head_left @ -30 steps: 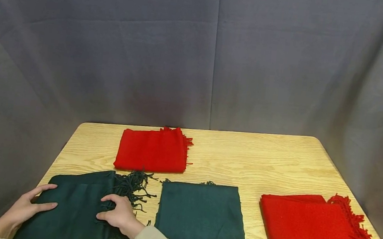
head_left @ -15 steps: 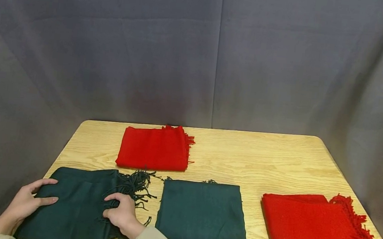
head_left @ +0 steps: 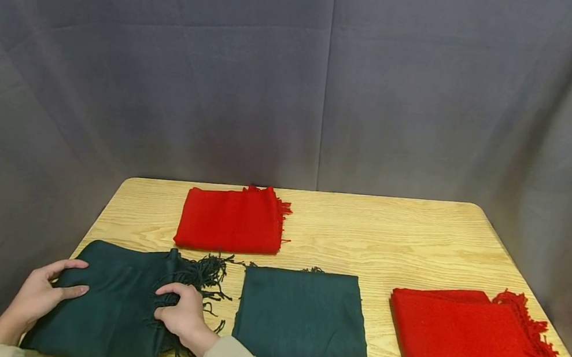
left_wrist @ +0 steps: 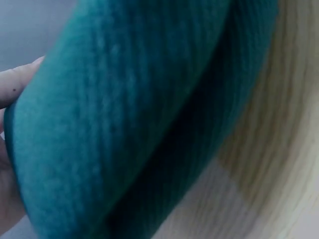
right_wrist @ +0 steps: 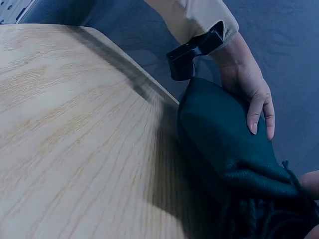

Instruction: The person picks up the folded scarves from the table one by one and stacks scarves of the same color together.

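A folded dark green fringed scarf (head_left: 115, 306) is held between my hands at the table's left front. My left hand (head_left: 38, 298) grips its left edge, thumb and fingertips lying over the top. At the fringed end, my right hand (head_left: 185, 313) grips the right side, its other fingers hidden. In the left wrist view the scarf (left_wrist: 99, 124) bulges in thick rounded layers close to the camera. The right wrist view shows the scarf (right_wrist: 224, 134) sagging at the table edge, the left hand (right_wrist: 246, 84) on its far end.
Another folded green scarf (head_left: 302, 323) lies right of my right hand. A folded red scarf (head_left: 231, 222) rests behind, and a larger red one (head_left: 472, 349) at the right front. The wooden table (head_left: 384, 235) is backed by a grey curtain (head_left: 295, 86).
The held green scarf has shifted slightly away from me; its far left corner is higher and its near edge has come into view. Both hands keep their grip. The other scarves have not moved.
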Tool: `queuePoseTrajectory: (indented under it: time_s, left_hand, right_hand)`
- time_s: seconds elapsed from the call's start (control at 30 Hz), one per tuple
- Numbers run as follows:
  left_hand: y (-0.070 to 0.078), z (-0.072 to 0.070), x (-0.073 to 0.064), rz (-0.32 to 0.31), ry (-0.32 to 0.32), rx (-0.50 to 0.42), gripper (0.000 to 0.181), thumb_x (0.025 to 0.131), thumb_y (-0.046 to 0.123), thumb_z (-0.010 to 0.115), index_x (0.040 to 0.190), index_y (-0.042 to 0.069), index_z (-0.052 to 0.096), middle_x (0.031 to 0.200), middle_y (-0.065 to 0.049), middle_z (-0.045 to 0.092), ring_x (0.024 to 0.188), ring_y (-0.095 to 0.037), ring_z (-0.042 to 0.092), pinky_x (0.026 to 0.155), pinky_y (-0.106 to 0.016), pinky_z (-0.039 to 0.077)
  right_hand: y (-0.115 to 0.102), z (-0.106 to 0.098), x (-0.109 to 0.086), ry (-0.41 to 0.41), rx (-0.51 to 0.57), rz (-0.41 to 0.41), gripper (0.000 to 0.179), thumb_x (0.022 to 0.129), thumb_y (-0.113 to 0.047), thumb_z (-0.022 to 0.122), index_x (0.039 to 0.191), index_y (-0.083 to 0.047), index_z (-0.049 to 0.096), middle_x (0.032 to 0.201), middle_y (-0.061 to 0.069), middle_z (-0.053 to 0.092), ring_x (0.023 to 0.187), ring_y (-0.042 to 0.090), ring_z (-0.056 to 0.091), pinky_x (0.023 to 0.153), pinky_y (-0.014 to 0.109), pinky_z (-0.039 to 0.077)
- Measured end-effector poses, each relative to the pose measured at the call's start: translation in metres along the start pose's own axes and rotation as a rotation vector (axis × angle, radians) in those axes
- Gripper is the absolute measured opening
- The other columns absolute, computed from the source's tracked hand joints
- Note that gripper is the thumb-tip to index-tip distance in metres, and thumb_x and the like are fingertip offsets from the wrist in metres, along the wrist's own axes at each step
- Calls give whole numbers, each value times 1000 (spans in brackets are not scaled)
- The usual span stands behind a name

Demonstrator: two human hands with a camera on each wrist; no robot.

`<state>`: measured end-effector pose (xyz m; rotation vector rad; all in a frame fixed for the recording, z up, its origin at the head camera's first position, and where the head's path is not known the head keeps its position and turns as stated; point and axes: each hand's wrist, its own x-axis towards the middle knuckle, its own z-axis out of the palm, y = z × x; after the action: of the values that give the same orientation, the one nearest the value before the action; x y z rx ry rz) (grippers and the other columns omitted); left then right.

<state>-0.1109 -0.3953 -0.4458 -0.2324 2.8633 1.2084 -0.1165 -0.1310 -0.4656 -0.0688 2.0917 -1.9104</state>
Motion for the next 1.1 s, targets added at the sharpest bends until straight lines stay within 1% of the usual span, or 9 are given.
queuePoseTrajectory:
  time_s: [0.13,0.23,0.33,0.4,0.5,0.57,0.67,0.8,1.1]
  left_hand:
    - [4,-1,0,10,21,4,63,73,23,76,122,-6,49,123,-25,45,96,-14,48,71,-34,44]
    - [7,-2,1,32,48,1,62,71,24,77,121,-3,52,113,-4,52,84,7,45,66,-24,45]
    - [10,-3,1,52,63,-2,61,71,26,77,120,-1,53,108,12,48,81,13,42,64,-20,44]
    - [11,-4,2,47,66,6,61,72,28,77,121,0,53,110,9,49,84,10,42,67,-23,43]
    - [13,-3,2,28,60,11,63,73,29,76,123,0,51,122,-11,48,92,-1,42,74,-34,41]
    - [13,-2,1,14,58,4,63,73,29,76,123,1,51,124,-17,46,94,-2,40,76,-36,40]
    - [14,-1,1,17,60,-39,61,73,27,76,123,3,52,113,2,53,89,5,44,72,-30,44]
    - [14,-2,1,34,67,-92,57,73,25,77,122,6,54,96,31,45,82,13,45,65,-20,46]
    - [22,-1,2,81,93,-147,51,75,21,75,121,10,56,96,35,46,82,12,48,63,-20,47]
  right_hand:
    - [-3,-2,-1,4,-3,-13,38,60,14,65,84,-15,70,106,-1,52,110,22,43,83,33,40]
    - [-5,-4,-1,18,-18,-38,39,59,14,65,84,-16,71,102,-2,52,107,21,45,82,31,40]
    - [-7,-6,-1,30,-35,-64,39,59,13,66,85,-16,71,99,-3,52,102,18,46,80,29,40]
    - [-8,-7,-1,33,-41,-71,39,59,13,66,85,-16,71,99,-3,52,102,18,46,80,29,40]
    - [-11,-10,-2,32,-42,-67,38,60,13,66,85,-17,71,102,-3,53,108,20,44,81,30,40]
    - [-13,-12,-2,30,-49,-66,38,61,12,66,85,-17,71,103,-3,53,111,22,43,82,31,40]
    - [-15,-15,-2,23,-49,-74,38,62,13,65,86,-17,71,104,-2,53,114,25,41,80,31,40]
    - [-19,-20,-3,12,-45,-102,38,63,13,64,87,-16,71,111,1,53,119,28,39,83,33,40]
    - [-27,-31,-6,1,-53,-113,36,66,13,63,88,-15,70,133,13,42,132,38,22,86,38,44]
